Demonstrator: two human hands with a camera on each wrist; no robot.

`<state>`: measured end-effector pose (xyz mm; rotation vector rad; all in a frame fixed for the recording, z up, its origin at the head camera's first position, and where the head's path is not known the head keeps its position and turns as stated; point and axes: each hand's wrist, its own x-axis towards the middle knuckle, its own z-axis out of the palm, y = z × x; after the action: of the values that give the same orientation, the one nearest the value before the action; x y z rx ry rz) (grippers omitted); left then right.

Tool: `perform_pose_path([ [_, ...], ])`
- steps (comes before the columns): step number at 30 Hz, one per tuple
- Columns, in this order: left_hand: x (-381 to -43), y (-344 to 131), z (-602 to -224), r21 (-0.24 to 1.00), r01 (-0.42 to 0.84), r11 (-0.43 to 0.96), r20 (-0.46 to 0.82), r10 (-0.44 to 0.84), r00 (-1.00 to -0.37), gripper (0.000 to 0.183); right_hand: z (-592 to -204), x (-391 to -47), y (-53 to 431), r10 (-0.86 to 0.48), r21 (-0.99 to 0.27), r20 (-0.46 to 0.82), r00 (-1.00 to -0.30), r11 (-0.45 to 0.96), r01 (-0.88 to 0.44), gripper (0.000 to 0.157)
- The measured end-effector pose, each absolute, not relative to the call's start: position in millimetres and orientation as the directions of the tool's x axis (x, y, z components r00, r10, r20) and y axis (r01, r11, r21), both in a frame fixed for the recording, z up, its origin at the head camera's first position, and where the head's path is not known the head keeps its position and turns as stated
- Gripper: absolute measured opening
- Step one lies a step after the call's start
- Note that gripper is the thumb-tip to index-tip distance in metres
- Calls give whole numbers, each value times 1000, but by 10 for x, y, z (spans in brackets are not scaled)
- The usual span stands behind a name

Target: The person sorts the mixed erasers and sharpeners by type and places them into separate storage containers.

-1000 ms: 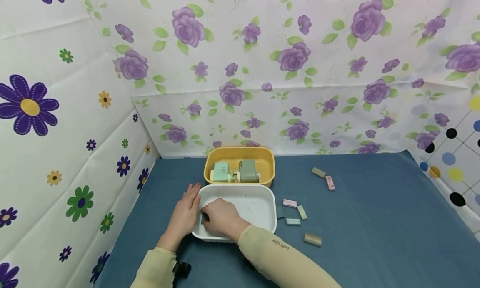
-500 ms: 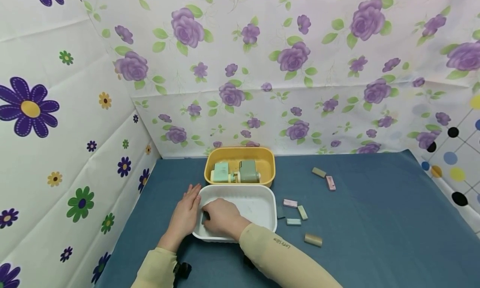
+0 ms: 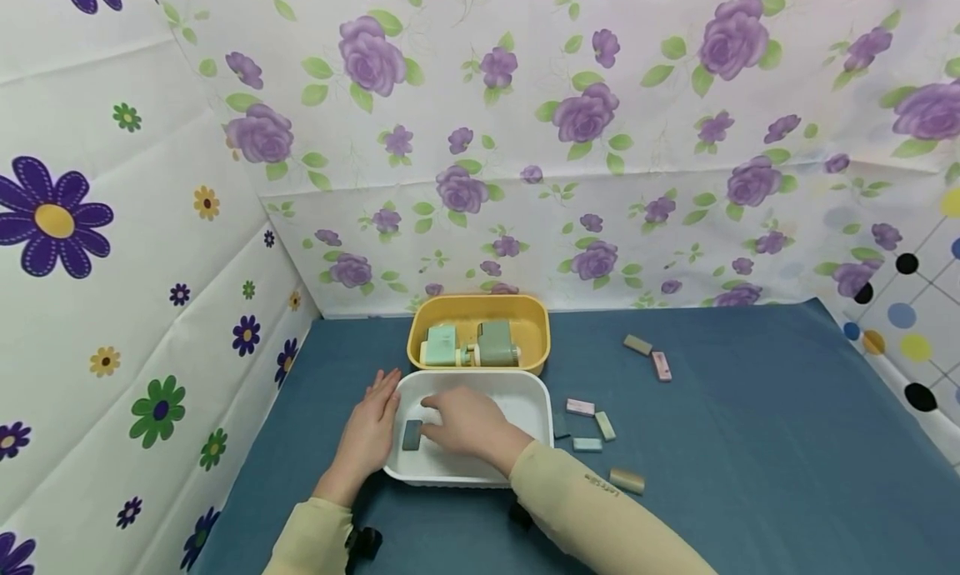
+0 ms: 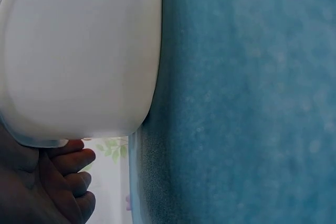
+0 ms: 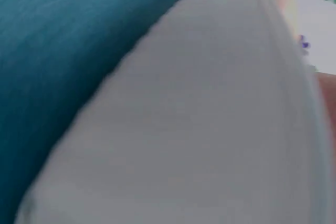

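In the head view a dark grey-green eraser-like block (image 3: 412, 435) lies on the floor of the white tray (image 3: 517, 400), near its left wall. My right hand (image 3: 468, 425) hovers just right of that block, thumb and index finger apart with nothing between them. Against the tray's left rim rests my left hand (image 3: 367, 429), its fingers straight. The left wrist view shows the outside of the tray (image 4: 84, 56) with the left hand (image 4: 47, 182) at its rim. Only the tray wall (image 5: 199, 103) and a sliver of hand fill the right wrist view.
Behind the tray stands a yellow bin (image 3: 427, 312) holding a mint sharpener-like device (image 3: 441, 344) and a grey-green one (image 3: 495, 343). Small blocks lie right of the tray, among them a pink one (image 3: 580, 407), a light blue one (image 3: 587, 445) and a tan cylinder (image 3: 626, 480).
My right hand has let go of the dark block and drawn away to the right, leaving it in the tray. The left hand stays at the rim.
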<state>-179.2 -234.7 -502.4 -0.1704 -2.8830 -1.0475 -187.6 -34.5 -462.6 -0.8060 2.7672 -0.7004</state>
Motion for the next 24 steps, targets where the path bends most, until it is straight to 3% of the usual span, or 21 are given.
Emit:
perform_pose_path([
  [18, -1780, -2322, -5039, 656, 124, 745, 100, 78, -992, 49, -4508, -1825, 613, -390, -622, 158, -907, 674, -399, 28],
  [24, -1786, -2329, -5026, 656, 110, 747, 82, 75, -994, 50, -4462, -1836, 894, -328, -606, 228, -917, 690, -397, 21],
])
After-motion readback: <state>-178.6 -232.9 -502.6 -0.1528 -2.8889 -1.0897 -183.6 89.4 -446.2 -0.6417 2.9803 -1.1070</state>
